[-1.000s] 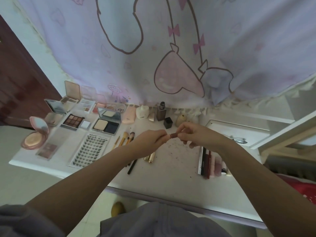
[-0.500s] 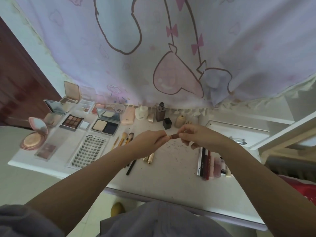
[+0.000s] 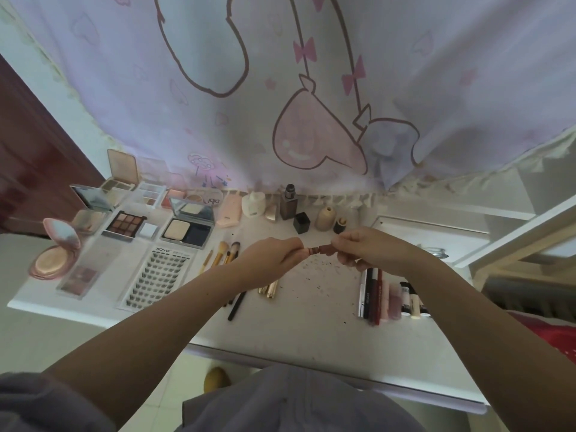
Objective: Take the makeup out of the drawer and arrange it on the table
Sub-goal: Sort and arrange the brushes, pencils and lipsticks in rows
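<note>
Progress: late, judging by table (image 3: 311,322) crowded with palettes (image 3: 124,224), brushes (image 3: 226,254), tubes (image 3: 389,294) | left hand (image 3: 268,260) and right hand (image 3: 371,247) each pinch one lipstick (image 3: 319,250) above table | left: place it; drawer unseen

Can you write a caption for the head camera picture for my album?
Both hands, left and right, hold a small brown makeup stick above the table.

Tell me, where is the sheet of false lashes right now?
In the head view the lash sheet lies flat on the left half of the table, just in front of the open powder compact and left of the makeup brushes.
</note>
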